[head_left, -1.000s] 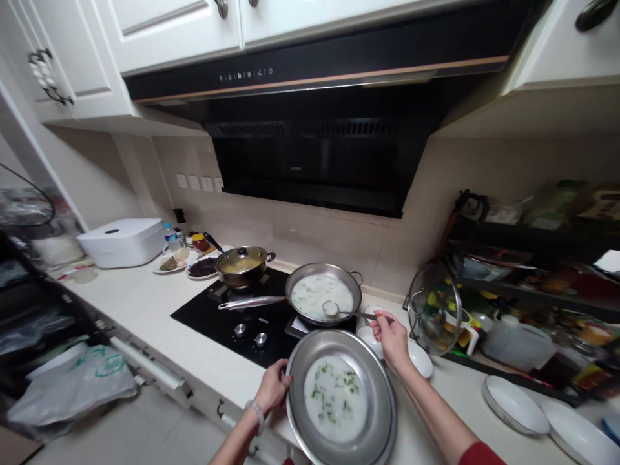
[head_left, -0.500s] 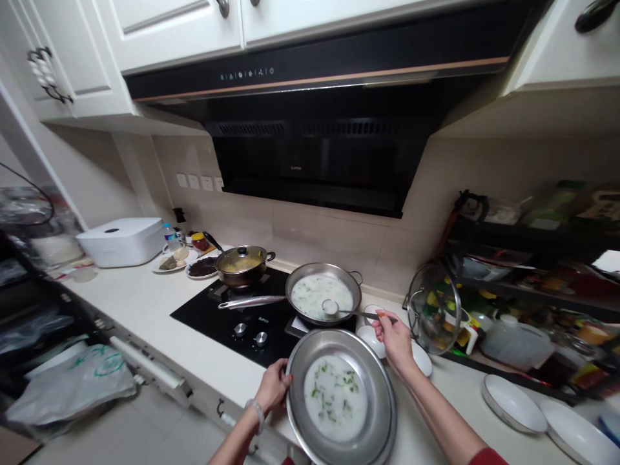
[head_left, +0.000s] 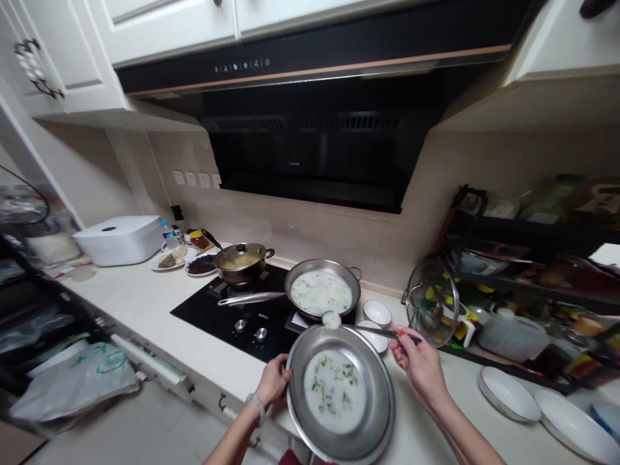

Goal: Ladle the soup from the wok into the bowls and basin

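Note:
My left hand [head_left: 274, 382] grips the left rim of a wide steel bowl [head_left: 378, 394], tilted towards me in front of the stove. White soup with chopped greens [head_left: 335, 392] lies in it. In my right hand [head_left: 417, 358] is the dark handle of a ladle [head_left: 332, 320]. The ladle's head carries white liquid and hangs just over the bowl's far rim, beside the pan. A steel frying pan [head_left: 356, 298] on the right burner holds more white soup; its long handle points left.
A lidded pan [head_left: 242, 265] sits on the left burner. Small white bowls [head_left: 376, 313] stand right of the stove, and larger white dishes [head_left: 508, 394] lie farther right. A glass lid [head_left: 432, 303] leans by the crowded rack. Overhead is a black range hood [head_left: 310, 142].
My right hand has moved the ladle out of the pan's soup, towards me and slightly right, to the bowl's far edge. My left hand and the bowl stay nearly still.

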Demonstrator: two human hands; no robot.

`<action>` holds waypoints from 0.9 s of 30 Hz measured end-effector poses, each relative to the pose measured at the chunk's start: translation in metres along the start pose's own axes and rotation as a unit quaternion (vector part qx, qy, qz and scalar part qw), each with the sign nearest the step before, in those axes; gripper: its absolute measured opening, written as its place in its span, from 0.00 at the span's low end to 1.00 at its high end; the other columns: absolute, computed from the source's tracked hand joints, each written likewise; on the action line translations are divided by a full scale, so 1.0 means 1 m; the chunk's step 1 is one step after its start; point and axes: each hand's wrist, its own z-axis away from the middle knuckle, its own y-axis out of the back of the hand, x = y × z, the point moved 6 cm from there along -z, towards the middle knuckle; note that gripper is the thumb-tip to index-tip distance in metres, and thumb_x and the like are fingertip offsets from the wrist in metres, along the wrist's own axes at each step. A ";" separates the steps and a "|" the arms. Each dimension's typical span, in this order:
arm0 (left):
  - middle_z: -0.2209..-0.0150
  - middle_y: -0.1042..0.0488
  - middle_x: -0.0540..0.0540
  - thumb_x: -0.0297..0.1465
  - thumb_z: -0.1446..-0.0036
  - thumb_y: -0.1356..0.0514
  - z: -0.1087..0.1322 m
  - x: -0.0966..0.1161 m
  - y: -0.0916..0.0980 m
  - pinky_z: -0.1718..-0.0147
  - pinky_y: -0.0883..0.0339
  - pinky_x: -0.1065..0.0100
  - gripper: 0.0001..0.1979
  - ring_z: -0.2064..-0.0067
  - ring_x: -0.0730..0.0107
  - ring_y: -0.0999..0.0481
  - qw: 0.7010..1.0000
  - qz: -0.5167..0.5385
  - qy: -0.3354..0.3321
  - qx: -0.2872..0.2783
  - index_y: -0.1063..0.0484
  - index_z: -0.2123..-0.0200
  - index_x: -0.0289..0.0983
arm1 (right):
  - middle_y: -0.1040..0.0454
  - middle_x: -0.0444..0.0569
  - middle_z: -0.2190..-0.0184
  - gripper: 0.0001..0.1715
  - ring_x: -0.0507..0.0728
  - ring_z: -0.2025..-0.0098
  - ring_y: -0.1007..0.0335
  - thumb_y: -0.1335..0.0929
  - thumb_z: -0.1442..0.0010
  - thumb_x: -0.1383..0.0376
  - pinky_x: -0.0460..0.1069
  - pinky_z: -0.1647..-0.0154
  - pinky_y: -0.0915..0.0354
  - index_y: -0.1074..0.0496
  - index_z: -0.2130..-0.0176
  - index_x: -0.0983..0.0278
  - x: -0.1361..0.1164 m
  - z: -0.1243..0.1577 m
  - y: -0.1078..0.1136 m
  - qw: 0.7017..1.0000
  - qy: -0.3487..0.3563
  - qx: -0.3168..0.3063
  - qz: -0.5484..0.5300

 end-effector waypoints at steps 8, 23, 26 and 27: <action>0.81 0.36 0.56 0.32 0.49 0.43 -0.005 -0.005 -0.001 0.85 0.43 0.74 0.16 0.85 0.77 0.37 1.000 -0.006 -0.008 0.007 0.32 0.57 0.33 | 0.30 0.46 0.82 0.31 0.51 0.82 0.41 0.27 0.59 0.46 0.45 0.85 0.46 0.28 0.63 0.65 0.034 0.033 0.025 0.998 -0.043 0.003 0.054; 0.82 0.37 0.57 0.27 0.48 0.47 -0.005 -0.009 -0.003 0.87 0.44 0.75 0.14 0.85 0.78 0.38 1.000 0.010 -0.002 -0.004 0.34 0.57 0.32 | 0.22 0.52 0.61 0.16 0.65 0.57 0.27 0.29 0.51 0.57 0.54 0.54 0.32 0.22 0.60 0.52 0.045 0.077 0.024 0.927 0.170 -0.182 0.280; 0.82 0.36 0.57 0.28 0.48 0.46 -0.003 -0.006 -0.002 0.87 0.44 0.75 0.14 0.85 0.77 0.37 1.000 0.009 -0.002 -0.004 0.34 0.57 0.32 | 0.23 0.52 0.58 0.17 0.65 0.54 0.28 0.29 0.51 0.57 0.54 0.53 0.32 0.22 0.59 0.52 0.043 0.080 0.025 0.919 0.178 -0.195 0.294; 0.82 0.36 0.56 0.28 0.48 0.46 -0.002 -0.005 -0.002 0.87 0.43 0.75 0.14 0.85 0.77 0.36 1.000 0.010 -0.002 -0.004 0.34 0.57 0.32 | 0.22 0.53 0.60 0.16 0.64 0.56 0.27 0.30 0.51 0.56 0.53 0.55 0.31 0.22 0.60 0.53 0.041 0.078 0.025 0.924 0.171 -0.188 0.285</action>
